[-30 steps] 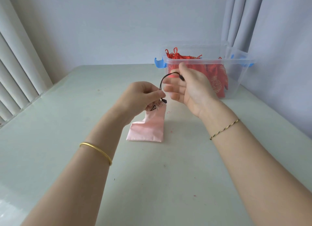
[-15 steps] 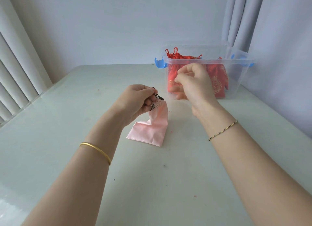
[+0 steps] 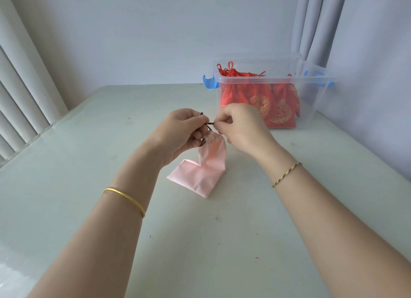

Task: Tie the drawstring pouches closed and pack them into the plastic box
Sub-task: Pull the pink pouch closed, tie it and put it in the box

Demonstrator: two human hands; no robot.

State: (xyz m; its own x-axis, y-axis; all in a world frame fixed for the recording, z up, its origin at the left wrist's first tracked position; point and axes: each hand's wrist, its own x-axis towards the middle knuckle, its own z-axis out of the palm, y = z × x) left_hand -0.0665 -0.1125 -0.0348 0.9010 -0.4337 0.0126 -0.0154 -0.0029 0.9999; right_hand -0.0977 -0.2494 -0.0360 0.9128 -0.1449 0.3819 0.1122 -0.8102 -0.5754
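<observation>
A pale pink drawstring pouch (image 3: 201, 170) stands bent on the table, its lower half lying flat and its gathered neck lifted. My left hand (image 3: 180, 130) grips the neck and part of the dark drawstring (image 3: 210, 124). My right hand (image 3: 241, 128) pinches the same cord just to the right, the two hands nearly touching. Behind them stands a clear plastic box (image 3: 315, 90) with blue latches, holding several red pouches (image 3: 255, 97) with gold patterns.
The pale green table (image 3: 89, 164) runs to a wall at the back. Vertical blinds (image 3: 20, 97) hang at the left and a grey curtain (image 3: 367, 52) at the right, close behind the box.
My right hand has come down and left from in front of the box to meet my left hand at the pouch neck. The raised cord loop is gone, and the pouch has shifted slightly.
</observation>
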